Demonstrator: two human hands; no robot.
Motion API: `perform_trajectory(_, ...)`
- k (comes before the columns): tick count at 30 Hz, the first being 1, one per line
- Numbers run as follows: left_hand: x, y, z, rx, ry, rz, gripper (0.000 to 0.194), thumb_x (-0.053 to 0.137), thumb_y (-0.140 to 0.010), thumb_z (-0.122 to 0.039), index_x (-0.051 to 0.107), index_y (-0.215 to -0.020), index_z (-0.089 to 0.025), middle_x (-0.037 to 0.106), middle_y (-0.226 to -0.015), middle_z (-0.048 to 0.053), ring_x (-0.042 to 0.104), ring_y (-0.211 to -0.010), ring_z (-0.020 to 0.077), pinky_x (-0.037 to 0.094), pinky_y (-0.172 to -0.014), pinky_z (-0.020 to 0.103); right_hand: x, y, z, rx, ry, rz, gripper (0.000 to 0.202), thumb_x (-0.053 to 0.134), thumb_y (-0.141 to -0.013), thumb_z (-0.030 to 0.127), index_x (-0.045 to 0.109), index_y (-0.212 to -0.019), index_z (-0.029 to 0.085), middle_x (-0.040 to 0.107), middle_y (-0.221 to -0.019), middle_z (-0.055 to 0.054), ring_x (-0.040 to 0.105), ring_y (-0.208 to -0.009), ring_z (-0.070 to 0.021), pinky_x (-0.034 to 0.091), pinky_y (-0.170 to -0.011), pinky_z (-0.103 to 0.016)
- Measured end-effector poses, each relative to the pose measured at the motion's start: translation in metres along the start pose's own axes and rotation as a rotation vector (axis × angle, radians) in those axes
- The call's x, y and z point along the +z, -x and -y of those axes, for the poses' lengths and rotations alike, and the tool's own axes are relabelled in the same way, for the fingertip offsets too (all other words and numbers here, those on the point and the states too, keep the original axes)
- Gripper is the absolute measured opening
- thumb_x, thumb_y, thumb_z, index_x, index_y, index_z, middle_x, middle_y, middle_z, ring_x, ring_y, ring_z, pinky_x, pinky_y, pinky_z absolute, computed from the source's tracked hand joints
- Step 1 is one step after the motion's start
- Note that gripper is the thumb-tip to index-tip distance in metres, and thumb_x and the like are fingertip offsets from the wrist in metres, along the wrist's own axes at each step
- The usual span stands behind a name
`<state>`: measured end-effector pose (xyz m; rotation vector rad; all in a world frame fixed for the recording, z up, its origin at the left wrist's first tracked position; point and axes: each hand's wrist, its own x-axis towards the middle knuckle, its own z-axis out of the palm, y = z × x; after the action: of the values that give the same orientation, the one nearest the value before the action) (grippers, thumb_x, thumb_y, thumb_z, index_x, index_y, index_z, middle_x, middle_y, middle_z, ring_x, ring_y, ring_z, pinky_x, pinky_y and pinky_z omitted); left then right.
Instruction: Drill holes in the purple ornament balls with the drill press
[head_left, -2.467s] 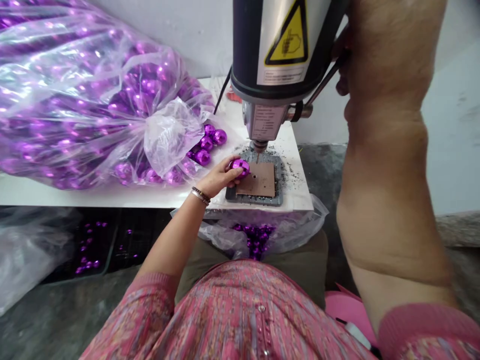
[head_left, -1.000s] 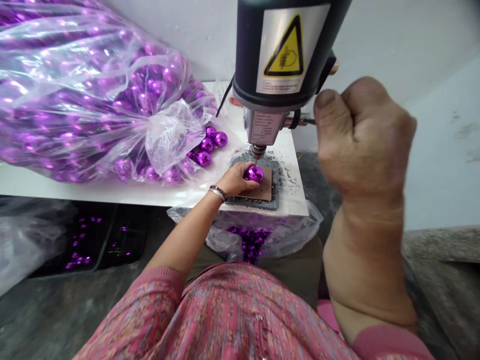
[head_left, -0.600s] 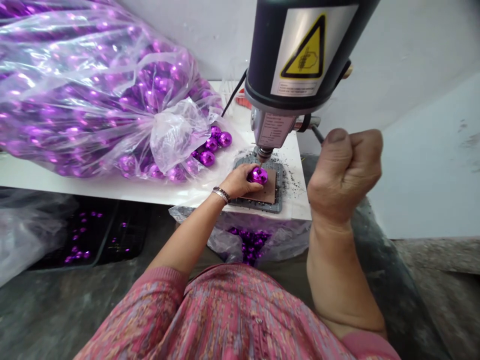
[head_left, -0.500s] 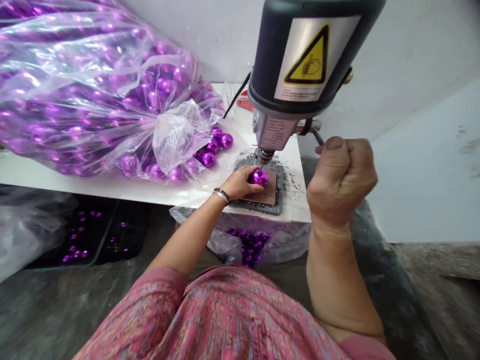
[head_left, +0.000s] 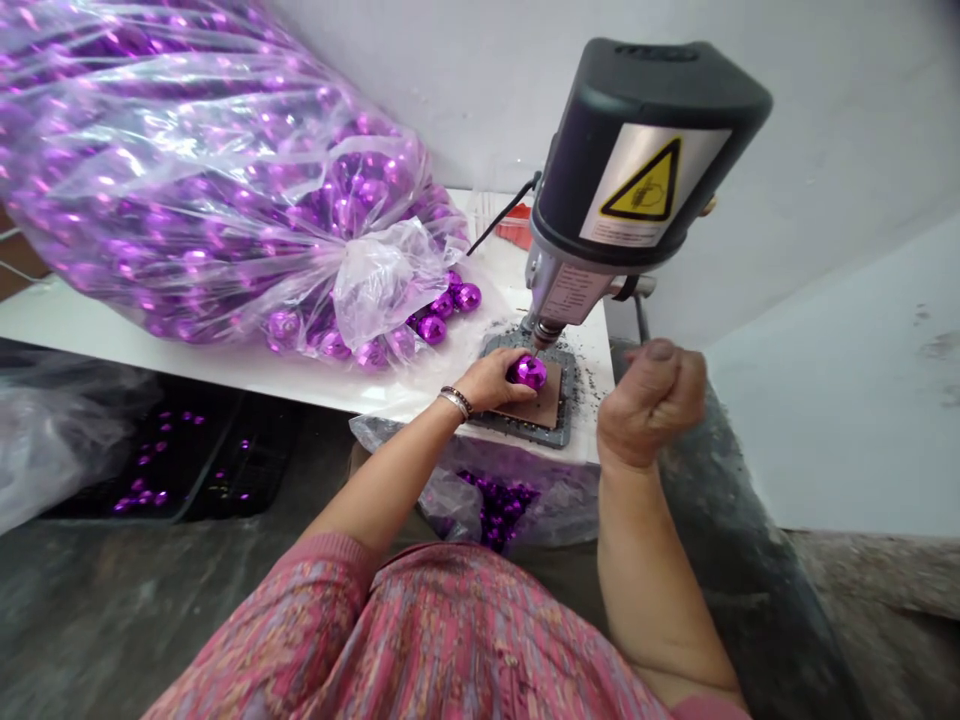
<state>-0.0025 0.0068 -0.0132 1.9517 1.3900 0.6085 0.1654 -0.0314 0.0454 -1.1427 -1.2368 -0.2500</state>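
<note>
My left hand (head_left: pixel 495 380) pinches a shiny purple mirror-faceted ball (head_left: pixel 532 373) between thumb and fingers, over a brown board (head_left: pixel 546 405) on the grey base (head_left: pixel 567 425) of a drill press (head_left: pixel 645 170). The chuck (head_left: pixel 548 333) is just above the ball; whether the bit touches it I cannot tell. On the right, my right hand (head_left: pixel 651 400) is closed around the feed lever (head_left: pixel 643 318) of the press, whose grip end the fingers hide. Dark shavings lie around the base.
A big clear plastic bag (head_left: pixel 225 200) full of purple balls covers the table's left side, with several loose balls (head_left: pixel 432 330) by its mouth. Below the front edge hangs an open plastic bag (head_left: pixel 439 500) with purple balls. Black trays (head_left: pixel 225 480) stand on the floor at left.
The view has shifted, so the press and table appear lower and farther right. Relative to the press, my right hand is slightly lower. My left hand keeps the ball under the chuck.
</note>
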Motion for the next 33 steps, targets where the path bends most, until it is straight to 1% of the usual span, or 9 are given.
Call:
perform_trajectory(7,0.002,0.012,0.007,0.055,0.034,-0.008,0.058,0.082,-0.068,-0.024,0.066,-0.124,-0.019,0.071,-0.120,0.007,0.065,-0.114,0.0272,0.051,-0.106,0.044,-0.004,-0.067,0.024,0.013,0.033,0.114,0.055,0.038,-0.097,0.052,0.049,-0.061,0.012,0.043,-0.056,0.000,0.041,-0.058,-0.0026,0.031,-0.065,-0.024)
perform_trajectory(10,-0.007,0.030,0.011,0.135,0.041,0.044,0.080,0.091,-0.059,-0.027,0.064,-0.133,-0.017,0.063,-0.139,0.015,0.060,-0.127,0.0294,0.048,-0.112,0.043,-0.004,-0.077,0.024,0.032,0.064,0.177,0.053,0.036,-0.097,0.051,0.051,-0.065,0.012,0.044,-0.059,0.000,0.043,-0.061,-0.0032,0.031,-0.067,-0.024)
perform_trajectory(12,-0.022,0.039,0.015,0.132,0.056,0.090,0.075,0.090,-0.065,-0.033,0.065,-0.134,-0.018,0.064,-0.139,0.015,0.064,-0.121,0.0275,0.051,-0.107,0.041,-0.003,-0.074,0.021,0.021,0.041,0.133,0.051,0.038,-0.095,0.051,0.048,-0.064,0.013,0.042,-0.057,0.000,0.040,-0.059,-0.0031,0.029,-0.065,-0.024)
perform_trajectory(15,-0.054,0.038,0.025,-0.011,-0.007,-0.103,0.041,0.066,-0.090,-0.034,0.070,-0.127,-0.019,0.072,-0.124,0.011,0.068,-0.109,0.0242,0.053,-0.101,0.038,-0.001,-0.068,0.020,0.004,0.004,0.090,0.050,0.039,-0.094,0.052,0.044,-0.061,0.014,0.040,-0.055,0.001,0.037,-0.056,-0.0025,0.027,-0.064,-0.024)
perform_trajectory(18,-0.083,0.020,0.043,-0.257,-0.186,-0.403,0.039,0.051,-0.095,-0.023,0.068,-0.129,-0.017,0.073,-0.123,0.012,0.066,-0.117,0.0279,0.049,-0.105,0.041,-0.001,-0.065,0.024,0.015,-0.022,0.089,0.055,0.038,-0.095,0.059,0.040,-0.062,0.015,0.039,-0.054,0.002,0.037,-0.055,-0.0025,0.027,-0.062,-0.024)
perform_trajectory(21,-0.095,0.002,0.062,-0.361,-0.301,-0.374,0.043,0.062,-0.085,-0.020,0.067,-0.127,-0.016,0.071,-0.126,0.016,0.063,-0.122,0.0340,0.046,-0.108,0.045,-0.002,-0.064,0.027,0.031,-0.038,0.092,0.060,0.036,-0.095,0.066,0.040,-0.063,0.015,0.040,-0.056,0.002,0.039,-0.056,-0.0025,0.028,-0.062,-0.023)
perform_trajectory(26,-0.086,0.000,0.071,-0.370,-0.428,-0.275,0.055,0.077,-0.068,-0.020,0.067,-0.122,-0.017,0.071,-0.119,0.018,0.063,-0.119,0.0380,0.046,-0.106,0.047,-0.004,-0.060,0.026,0.031,-0.029,0.101,0.061,0.035,-0.096,0.066,0.043,-0.065,0.014,0.044,-0.059,0.001,0.041,-0.058,-0.0022,0.029,-0.062,-0.023)
perform_trajectory(29,-0.081,0.012,0.062,-0.270,-0.280,-0.305,0.057,0.077,-0.072,-0.029,0.064,-0.126,-0.018,0.071,-0.118,0.014,0.064,-0.117,0.0336,0.048,-0.104,0.044,-0.006,-0.061,0.027,0.033,-0.014,0.128,0.057,0.036,-0.097,0.059,0.046,-0.066,0.013,0.042,-0.058,0.002,0.041,-0.058,-0.0021,0.028,-0.063,-0.023)
perform_trajectory(33,-0.073,0.035,0.046,-0.114,0.390,-0.145,0.065,0.072,-0.076,-0.042,0.058,-0.136,-0.021,0.069,-0.122,0.010,0.067,-0.107,0.0240,0.055,-0.092,0.038,-0.009,-0.074,0.035,0.109,0.023,0.204,0.048,0.039,-0.098,0.044,0.047,-0.063,0.013,0.042,-0.060,0.001,0.043,-0.065,-0.0024,0.028,-0.069,-0.025)
